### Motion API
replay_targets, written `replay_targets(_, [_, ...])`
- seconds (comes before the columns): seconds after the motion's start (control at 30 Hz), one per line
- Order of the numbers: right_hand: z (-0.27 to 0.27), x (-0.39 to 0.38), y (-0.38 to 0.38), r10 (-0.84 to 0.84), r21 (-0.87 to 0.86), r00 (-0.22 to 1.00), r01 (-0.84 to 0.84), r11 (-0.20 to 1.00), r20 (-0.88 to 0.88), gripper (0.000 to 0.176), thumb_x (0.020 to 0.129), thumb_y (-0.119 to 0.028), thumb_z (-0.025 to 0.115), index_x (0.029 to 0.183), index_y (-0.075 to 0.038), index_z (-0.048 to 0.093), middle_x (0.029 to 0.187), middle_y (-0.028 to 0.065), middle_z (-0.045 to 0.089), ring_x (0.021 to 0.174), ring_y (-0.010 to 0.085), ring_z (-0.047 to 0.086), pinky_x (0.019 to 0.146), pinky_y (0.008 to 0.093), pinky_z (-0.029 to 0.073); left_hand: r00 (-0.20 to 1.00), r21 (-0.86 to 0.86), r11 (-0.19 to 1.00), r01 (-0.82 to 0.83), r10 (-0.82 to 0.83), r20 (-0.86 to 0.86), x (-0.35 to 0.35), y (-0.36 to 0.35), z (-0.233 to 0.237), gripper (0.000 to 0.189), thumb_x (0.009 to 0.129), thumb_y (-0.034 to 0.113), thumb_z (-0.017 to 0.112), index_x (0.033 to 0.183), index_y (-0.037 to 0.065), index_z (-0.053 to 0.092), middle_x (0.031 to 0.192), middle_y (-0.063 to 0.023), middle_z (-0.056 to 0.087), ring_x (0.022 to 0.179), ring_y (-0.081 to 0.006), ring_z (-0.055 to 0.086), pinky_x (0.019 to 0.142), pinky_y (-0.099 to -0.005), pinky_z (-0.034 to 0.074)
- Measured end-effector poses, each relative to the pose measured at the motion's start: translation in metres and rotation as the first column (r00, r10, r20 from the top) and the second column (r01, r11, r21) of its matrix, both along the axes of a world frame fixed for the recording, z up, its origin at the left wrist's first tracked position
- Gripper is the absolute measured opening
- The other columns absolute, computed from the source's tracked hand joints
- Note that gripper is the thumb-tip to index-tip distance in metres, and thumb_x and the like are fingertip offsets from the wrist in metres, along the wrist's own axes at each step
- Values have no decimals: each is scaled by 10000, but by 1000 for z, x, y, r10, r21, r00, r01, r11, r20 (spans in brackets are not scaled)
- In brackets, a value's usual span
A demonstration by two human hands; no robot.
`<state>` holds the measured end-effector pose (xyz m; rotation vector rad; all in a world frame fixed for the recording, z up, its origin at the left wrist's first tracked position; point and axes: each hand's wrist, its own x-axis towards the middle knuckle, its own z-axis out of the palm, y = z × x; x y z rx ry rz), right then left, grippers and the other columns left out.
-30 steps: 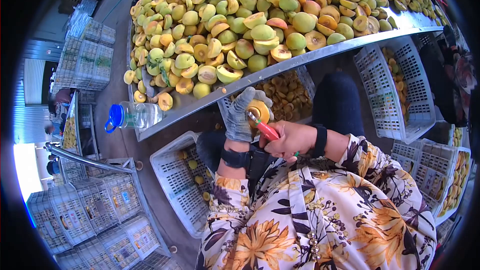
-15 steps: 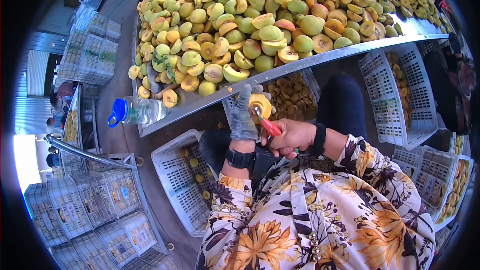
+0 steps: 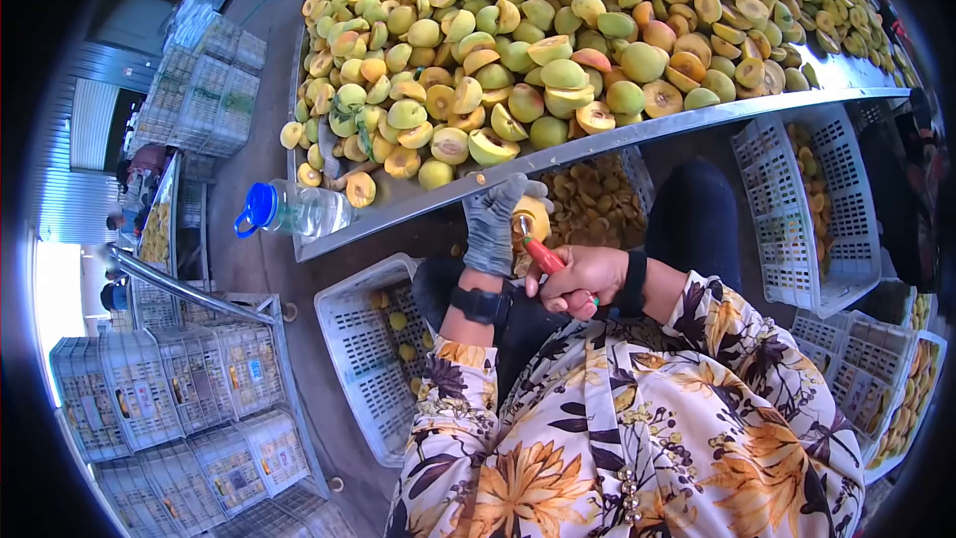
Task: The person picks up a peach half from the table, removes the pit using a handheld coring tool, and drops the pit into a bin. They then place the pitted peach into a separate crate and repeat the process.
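The left hand (image 3: 493,224), in a grey work glove, is closed around a yellow fruit half (image 3: 534,216), holding it just below the front edge of the metal counter (image 3: 637,133) and above the person's lap. The bare right hand (image 3: 578,281) is clenched around a red-handled tool (image 3: 546,257), whose metal tip touches the cut face of the fruit half. Each wrist wears a black band.

On the counter lies a deep pile of fruit (image 3: 558,30), green and yellow, many pieces already halved with the stone hollow showing. A clear water bottle (image 3: 291,209) with a blue cap lies on its side at the counter's left corner, just beside the pile; no print on it can be read.

Under the counter, behind the hands, a white basket (image 3: 637,171) holds brownish pieces. Another white basket (image 3: 363,339) to the left of the knees holds a few small yellow fruits, and a third (image 3: 797,229) to the right holds more. Stacked white crates (image 3: 169,408) at lower left carry pale label cards, too small to read.
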<state>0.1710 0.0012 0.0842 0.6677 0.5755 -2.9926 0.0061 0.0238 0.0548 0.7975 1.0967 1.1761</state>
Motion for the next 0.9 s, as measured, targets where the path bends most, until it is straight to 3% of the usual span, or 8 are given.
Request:
replay_targets(0.27, [2,17,10,-21,78,972,40,996,-234,221,784,51,484,989,-33,470,612,114,512,333,65,373,277,218,319,724,-469,808,-357,557,407,-4,15,-15,393,824,495,510,949,124,530,824,-62,608,613,-253,585,434,-307,456])
replay_targets(0.37, [8,28,22,-210,112,967,227,967,-143,180,783,50,485,954,-4,503,653,132,561,334,75,392,289,222,351,807,-289,920,-264,375,456,-44,-6,-8,420,807,505,516,960,117,561,831,-110,617,569,-287,593,424,-301,439])
replay_targets(0.43, [-1,31,35,-207,403,978,181,897,20,156,773,-1,530,925,-36,529,715,132,600,435,141,533,418,263,461,805,-257,840,-478,536,254,-66,-24,-3,425,811,494,523,997,113,560,854,-110,623,564,-280,597,413,-286,416])
replay_targets(0.47, [-10,30,35,-208,814,938,-116,569,279,154,752,-27,543,907,-32,540,729,155,601,523,204,567,503,306,479,804,-210,828,-520,558,206,-87,-37,-7,383,812,452,548,1004,122,573,873,-93,626,662,-263,603,512,-326,463])
replay_targets(0.5, [-24,29,32,-343,880,816,-466,86,466,159,731,-53,556,888,-27,552,744,177,601,610,267,600,588,349,498,802,-159,816,-556,577,156,-113,-52,-16,342,813,411,574,1011,132,586,892,-77,630,759,-246,609,612,-365,510])
replay_targets(0.6, [-64,37,24,-627,694,602,-708,-132,495,178,695,-115,580,845,-21,562,763,204,584,766,350,579,704,408,462,510,36,831,-555,374,-775,-179,-89,-28,325,805,376,582,971,100,630,923,-119,638,840,-264,604,759,-350,474])
replay_targets(0.67, [-65,33,25,-582,802,693,-587,-112,426,188,697,-128,589,837,-10,545,742,199,575,757,348,575,685,419,454,79,162,892,-421,214,-974,-185,-94,-10,323,781,311,602,999,74,615,960,-159,620,920,-279,583,837,-348,435])
replay_targets(0.9, [-76,20,4,-566,926,808,-324,-195,164,237,695,-161,632,854,-14,538,705,188,571,689,357,565,614,423,444,108,316,945,84,307,-946,-123,42,30,446,748,197,626,1165,92,510,1141,-155,536,1038,-305,520,906,-362,401])
